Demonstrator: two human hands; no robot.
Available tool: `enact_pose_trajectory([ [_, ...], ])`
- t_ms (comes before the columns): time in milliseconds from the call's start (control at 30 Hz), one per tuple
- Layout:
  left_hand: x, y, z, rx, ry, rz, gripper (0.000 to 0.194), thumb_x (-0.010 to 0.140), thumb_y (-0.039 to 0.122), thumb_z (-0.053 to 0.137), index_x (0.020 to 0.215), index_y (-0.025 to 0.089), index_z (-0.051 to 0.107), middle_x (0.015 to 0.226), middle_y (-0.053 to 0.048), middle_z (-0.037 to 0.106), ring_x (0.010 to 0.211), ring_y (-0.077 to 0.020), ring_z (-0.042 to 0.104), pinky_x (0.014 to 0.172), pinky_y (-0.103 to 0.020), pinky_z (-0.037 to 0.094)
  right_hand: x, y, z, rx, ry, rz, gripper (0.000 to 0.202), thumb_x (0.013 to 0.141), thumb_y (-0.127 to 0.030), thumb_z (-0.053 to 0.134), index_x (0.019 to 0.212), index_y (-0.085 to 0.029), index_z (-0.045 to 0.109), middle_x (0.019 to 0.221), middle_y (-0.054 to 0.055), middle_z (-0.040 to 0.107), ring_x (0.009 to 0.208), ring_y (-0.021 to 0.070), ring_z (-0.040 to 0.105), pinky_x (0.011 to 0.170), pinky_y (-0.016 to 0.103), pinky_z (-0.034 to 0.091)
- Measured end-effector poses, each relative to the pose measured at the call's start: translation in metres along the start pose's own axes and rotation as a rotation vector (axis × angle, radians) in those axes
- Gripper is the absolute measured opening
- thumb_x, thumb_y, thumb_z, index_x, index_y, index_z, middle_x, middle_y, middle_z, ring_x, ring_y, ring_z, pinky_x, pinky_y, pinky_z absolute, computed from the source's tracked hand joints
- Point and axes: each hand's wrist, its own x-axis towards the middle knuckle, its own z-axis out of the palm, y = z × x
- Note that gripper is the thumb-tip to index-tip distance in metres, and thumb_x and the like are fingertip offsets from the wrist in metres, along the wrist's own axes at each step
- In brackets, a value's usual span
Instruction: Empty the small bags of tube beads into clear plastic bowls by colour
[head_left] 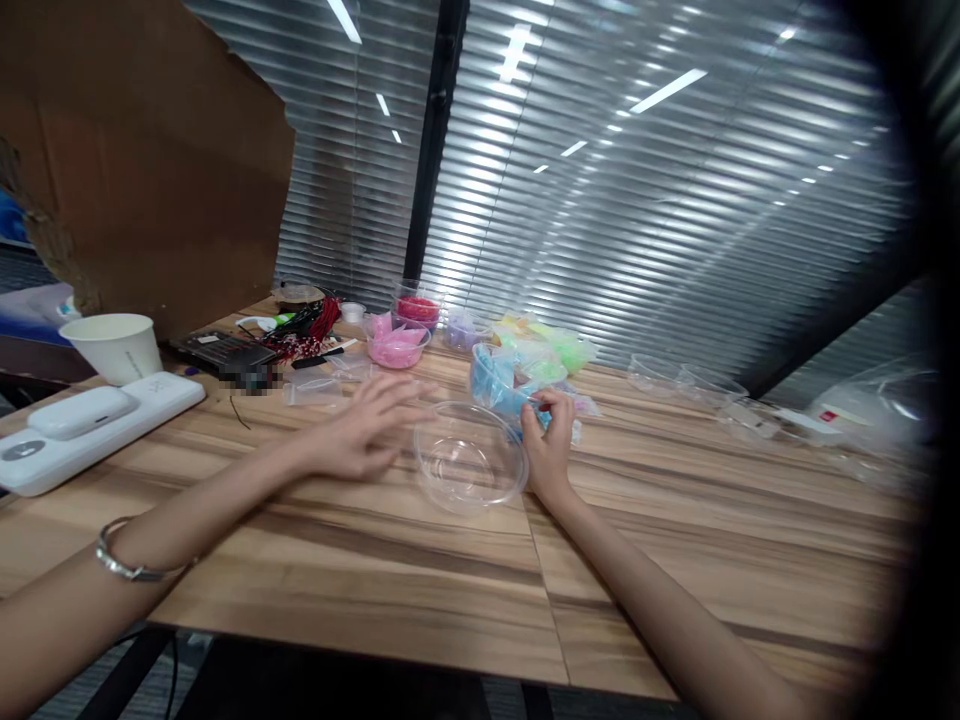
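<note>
A clear round plastic bowl [471, 460] with nothing visible inside stands on the wooden table [420, 570]. To its left, my left hand [375, 425] is spread above the table, holding nothing, its fingertips near the bowl's rim. My right hand [549, 440] is on the other side, with thumb and fingers curled together beside a bowl of blue pieces [491, 380]; what they pinch, if anything, is too small to make out. Behind are bowls of pink pieces [395, 345], red pieces [418, 308] and purple pieces [466, 330], and yellow and green bags [562, 345].
At the left are a white charger [97, 425], a paper cup [118, 348], a dark tray [225, 352], wires [315, 325] and a cardboard sheet [150, 150]. Clear containers [712, 388] and a plastic bag [877, 410] lie at the right, before window blinds.
</note>
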Motion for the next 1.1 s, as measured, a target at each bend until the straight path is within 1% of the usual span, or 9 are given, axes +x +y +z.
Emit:
enact_pose_trajectory([
  [67, 0.009, 0.027, 0.000, -0.099, -0.099, 0.084, 0.057, 0.084, 0.025, 0.058, 0.138, 0.028, 0.042, 0.153, -0.007, 0.034, 0.142, -0.0290, 0.023, 0.117, -0.052, 0.013, 0.000, 0.000, 0.000, -0.001, -0.004, -0.005, 0.012, 0.090, -0.026, 0.050, 0.101, -0.021, 0.051, 0.104, 0.006, 0.053, 0.102, 0.0225, 0.047, 0.093, 0.042, 0.037],
  [167, 0.013, 0.042, 0.002, -0.141, -0.088, 0.114, 0.039, 0.086, 0.035, 0.061, 0.123, 0.025, 0.056, 0.127, -0.007, 0.061, 0.131, -0.0255, 0.041, 0.118, -0.048, 0.011, 0.000, -0.001, 0.000, -0.001, -0.008, -0.011, 0.011, 0.090, -0.026, 0.050, 0.100, -0.021, 0.051, 0.103, 0.006, 0.053, 0.103, 0.0224, 0.047, 0.094, 0.042, 0.037],
  [300, 0.004, 0.012, 0.001, 0.049, -0.028, 0.040, 0.018, 0.092, 0.031, 0.051, 0.101, 0.021, 0.063, 0.093, -0.003, 0.070, 0.101, -0.0189, 0.060, 0.116, -0.045, 0.016, -0.001, -0.002, 0.000, 0.001, -0.014, -0.016, 0.011, 0.090, -0.026, 0.050, 0.100, -0.022, 0.051, 0.103, 0.006, 0.054, 0.102, 0.0225, 0.047, 0.092, 0.041, 0.037],
  [467, -0.012, -0.040, -0.006, 0.411, 0.006, -0.168, 0.028, 0.093, 0.034, 0.044, 0.108, 0.020, 0.064, 0.094, -0.008, 0.069, 0.097, -0.0248, 0.058, 0.102, -0.045, 0.033, 0.000, -0.004, -0.002, 0.032, -0.010, -0.025, 0.010, 0.089, -0.025, 0.051, 0.099, -0.022, 0.052, 0.103, 0.006, 0.054, 0.105, 0.0235, 0.047, 0.094, 0.043, 0.036],
  [567, -0.016, -0.050, -0.009, 0.487, 0.044, -0.317, 0.037, 0.094, 0.037, 0.042, 0.119, 0.017, 0.060, 0.097, -0.012, 0.068, 0.099, -0.0269, 0.058, 0.094, -0.042, 0.039, 0.000, -0.008, -0.004, 0.122, 0.002, -0.052, 0.009, 0.090, -0.026, 0.048, 0.096, -0.022, 0.053, 0.101, 0.007, 0.054, 0.102, 0.0239, 0.048, 0.095, 0.045, 0.036],
  [700, -0.017, -0.046, -0.006, 0.463, -0.021, -0.339, 0.044, 0.094, 0.036, 0.041, 0.132, 0.019, 0.051, 0.106, -0.011, 0.068, 0.105, -0.0275, 0.057, 0.096, -0.042, 0.037, -0.005, -0.022, -0.011, 0.228, -0.013, -0.111, 0.015, 0.092, -0.030, 0.039, 0.089, -0.023, 0.052, 0.094, 0.006, 0.055, 0.094, 0.0238, 0.054, 0.087, 0.044, 0.043],
  [800, -0.016, -0.042, -0.006, 0.451, -0.045, -0.327, 0.055, 0.092, 0.047, 0.045, 0.139, 0.019, 0.045, 0.117, -0.012, 0.065, 0.116, -0.0297, 0.053, 0.105, -0.047, 0.030, -0.011, -0.035, -0.018, 0.349, -0.129, -0.252, 0.018, 0.091, -0.026, 0.037, 0.087, -0.023, 0.054, 0.093, 0.007, 0.059, 0.089, 0.0239, 0.057, 0.080, 0.043, 0.045],
  [967, -0.014, -0.035, -0.015, 0.447, 0.102, -0.232, 0.066, 0.091, 0.055, 0.045, 0.147, 0.024, 0.031, 0.134, -0.010, 0.056, 0.137, -0.0321, 0.032, 0.115, -0.059, -0.001, -0.015, -0.041, -0.019, 0.466, -0.462, -0.471, 0.024, 0.086, -0.012, 0.037, 0.083, -0.021, 0.059, 0.094, 0.009, 0.065, 0.082, 0.0228, 0.061, 0.071, 0.041, 0.048],
  [1100, -0.006, -0.018, -0.024, 0.324, 0.250, -0.150, 0.045, 0.092, 0.039, 0.051, 0.136, 0.028, 0.048, 0.129, -0.006, 0.060, 0.133, -0.0285, 0.036, 0.116, -0.054, 0.009, -0.013, -0.035, -0.013, 0.555, -0.594, -0.444, 0.035, 0.086, -0.007, 0.034, 0.083, -0.020, 0.066, 0.101, 0.009, 0.070, 0.087, 0.0216, 0.066, 0.074, 0.039, 0.052],
])
